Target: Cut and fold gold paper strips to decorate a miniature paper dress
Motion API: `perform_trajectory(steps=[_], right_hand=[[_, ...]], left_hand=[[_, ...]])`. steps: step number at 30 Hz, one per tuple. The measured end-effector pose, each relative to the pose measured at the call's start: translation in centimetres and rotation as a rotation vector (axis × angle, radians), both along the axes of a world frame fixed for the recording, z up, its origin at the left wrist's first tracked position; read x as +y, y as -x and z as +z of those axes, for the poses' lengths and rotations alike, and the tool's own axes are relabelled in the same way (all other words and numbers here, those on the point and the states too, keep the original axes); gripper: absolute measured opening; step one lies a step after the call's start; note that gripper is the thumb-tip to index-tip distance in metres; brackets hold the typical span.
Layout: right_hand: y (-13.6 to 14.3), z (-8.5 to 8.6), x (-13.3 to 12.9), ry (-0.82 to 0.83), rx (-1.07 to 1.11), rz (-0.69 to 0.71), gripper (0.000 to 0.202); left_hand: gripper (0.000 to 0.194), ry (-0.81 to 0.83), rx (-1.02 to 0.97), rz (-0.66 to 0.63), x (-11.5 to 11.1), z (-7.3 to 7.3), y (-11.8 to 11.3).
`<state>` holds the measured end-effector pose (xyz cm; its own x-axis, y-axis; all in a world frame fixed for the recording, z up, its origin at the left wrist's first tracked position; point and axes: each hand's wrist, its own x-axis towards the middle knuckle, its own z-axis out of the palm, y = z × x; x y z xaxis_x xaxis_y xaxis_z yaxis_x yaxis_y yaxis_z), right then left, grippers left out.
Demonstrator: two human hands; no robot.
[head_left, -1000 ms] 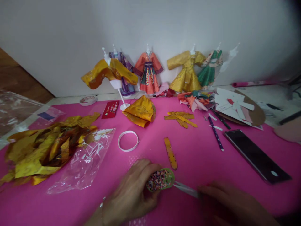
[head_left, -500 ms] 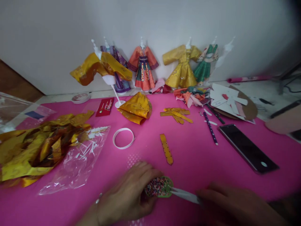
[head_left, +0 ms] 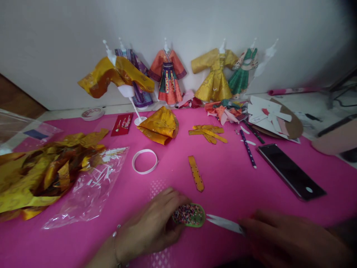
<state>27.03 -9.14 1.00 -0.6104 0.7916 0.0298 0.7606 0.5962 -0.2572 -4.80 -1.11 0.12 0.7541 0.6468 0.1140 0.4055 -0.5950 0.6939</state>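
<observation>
My left hand (head_left: pixel 156 219) is closed around a small green oval dish (head_left: pixel 201 219) of tiny multicoloured beads (head_left: pixel 185 215), fingers on its left end. In my blurred right hand (head_left: pixel 281 236) are pointed silver scissors (head_left: pixel 225 224); the handles are mostly hidden. Their tips lie just right of the dish, apart from it. Beyond the hands, a gold fabric strip (head_left: pixel 196 174) with small dark dots along both edges lies on the pink mat (head_left: pixel 223 178). Farther back is a small pile of gold strips (head_left: pixel 209 133).
Gold fabric scraps (head_left: pixel 41 175) and a clear plastic bag (head_left: pixel 92 193) lie left. A white ring (head_left: pixel 145 161) and folded gold skirt (head_left: pixel 160 125) sit mid-mat. A phone (head_left: pixel 290 171) and dotted pencil (head_left: pixel 248 149) are right. Dressed miniature stands (head_left: pixel 167 76) line the wall.
The scissors' tips have drawn back rightward from the dish's edge, leaving a small gap. My left hand still holds the dish. The whole view has shifted slightly.
</observation>
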Motion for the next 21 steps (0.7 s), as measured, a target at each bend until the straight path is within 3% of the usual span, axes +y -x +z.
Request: perform_trajectory(steps=[7, 21], right_hand=[[0.4, 0.4, 0.3, -0.052, -0.025, 0.015, 0.035], [1.6, 1.2, 0.7, -0.097, 0.014, -0.007, 0.034]], left_hand=[[0.058, -0.021, -0.051, -0.018, 0.0, -0.3, 0.1], [0.049, -0.083, -0.048, 0.015, 0.0, -0.3, 0.3]])
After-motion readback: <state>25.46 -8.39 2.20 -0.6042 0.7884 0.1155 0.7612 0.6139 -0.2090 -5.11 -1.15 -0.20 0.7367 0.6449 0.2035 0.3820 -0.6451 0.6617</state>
